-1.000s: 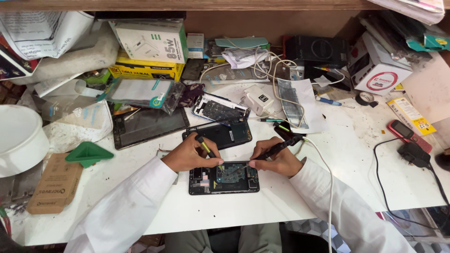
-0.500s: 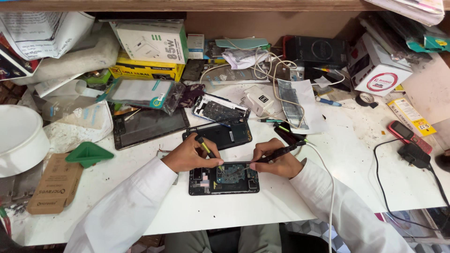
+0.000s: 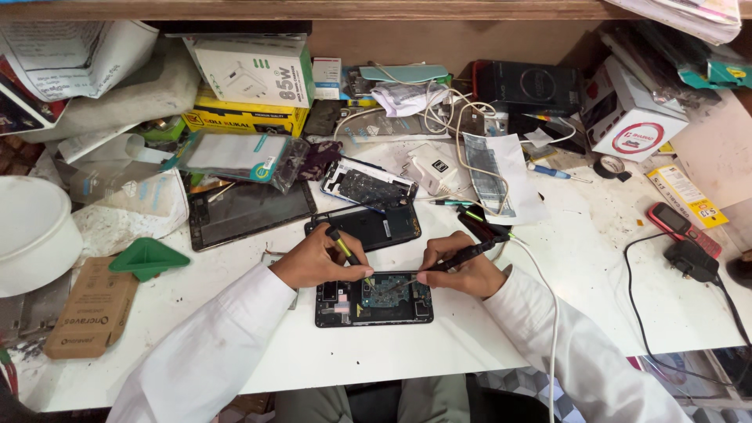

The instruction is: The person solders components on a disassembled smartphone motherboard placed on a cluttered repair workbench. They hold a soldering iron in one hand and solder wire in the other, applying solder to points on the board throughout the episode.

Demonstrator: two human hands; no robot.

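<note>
Left hand [image 3: 317, 258] pinches a yellow-black tool [image 3: 347, 252], and right hand [image 3: 462, 270] grips a corded black iron [image 3: 464, 254], both tips meeting over the opened phone [image 3: 374, 298] at lower centre. Its exposed board looks thin and fragile, best steadied by the frame edges. Tip contact is too small to resolve.

A phone repair workshop: an opened phone [image 3: 374, 299] lies on a cluttered white table [image 3: 595, 274] among a tablet [image 3: 249, 211], a loose phone frame [image 3: 366, 186], charger boxes [image 3: 251, 70] at upper left, and tangled cables [image 3: 462, 110].
</note>
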